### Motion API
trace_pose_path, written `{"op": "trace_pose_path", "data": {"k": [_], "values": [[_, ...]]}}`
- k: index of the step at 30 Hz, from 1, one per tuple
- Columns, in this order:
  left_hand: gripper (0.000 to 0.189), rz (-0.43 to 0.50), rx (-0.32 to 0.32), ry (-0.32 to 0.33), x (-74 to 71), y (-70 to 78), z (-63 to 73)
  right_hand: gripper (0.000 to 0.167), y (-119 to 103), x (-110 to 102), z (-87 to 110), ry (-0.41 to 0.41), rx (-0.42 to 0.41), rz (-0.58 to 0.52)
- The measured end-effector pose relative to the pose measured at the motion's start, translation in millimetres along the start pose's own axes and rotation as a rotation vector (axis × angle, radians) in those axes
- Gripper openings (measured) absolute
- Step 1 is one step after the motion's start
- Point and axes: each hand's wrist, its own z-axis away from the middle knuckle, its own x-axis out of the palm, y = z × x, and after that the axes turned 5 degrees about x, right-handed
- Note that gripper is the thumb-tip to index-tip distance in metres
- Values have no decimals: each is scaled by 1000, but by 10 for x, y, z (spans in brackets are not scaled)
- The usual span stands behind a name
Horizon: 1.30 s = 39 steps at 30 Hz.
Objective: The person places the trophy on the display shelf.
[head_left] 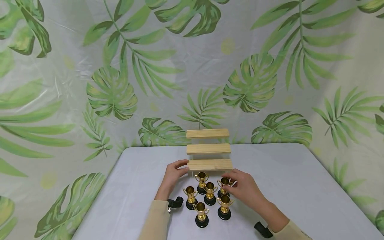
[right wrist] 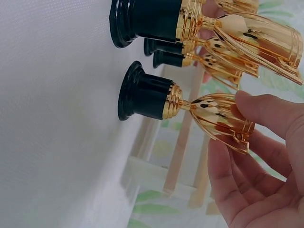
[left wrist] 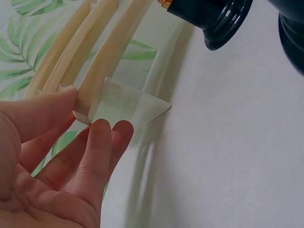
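Note:
A three-step display rack point(head_left: 209, 164) with pale wooden boards and clear supports stands toward the back of the table. At its left end, my left hand point(head_left: 173, 175) holds the lowest board, thumb on the wood point(left wrist: 90, 97) and fingertips against the clear side support point(left wrist: 126, 102). My right hand point(head_left: 243, 186) pinches the bowl of a small gold trophy cup point(right wrist: 216, 111) between thumb and fingers. That trophy is upright, its black base close over the white cloth. Several matching trophies stand beside it, including a front one point(head_left: 201, 215) and one nearest the rack point(head_left: 202, 181).
A white-covered table point(head_left: 138, 186) lies under everything. Behind it hangs a leaf-print sheet point(head_left: 192, 66), close to the back of the rack. Black wrist devices, one on the left wrist point(head_left: 176, 202) and one on the right wrist point(head_left: 263, 230), stick out near the trophies.

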Motion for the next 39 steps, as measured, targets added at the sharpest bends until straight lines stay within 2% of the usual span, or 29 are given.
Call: {"op": "trace_pose_path", "data": {"k": [25,39], "values": [[33,6,-49,57,21,-27,-12,36,-49,-87,-32,10,-7,-1],[35,19,-51,59,27,-43,-23,36,-86,-190,-95,26,-43,-7]]}}
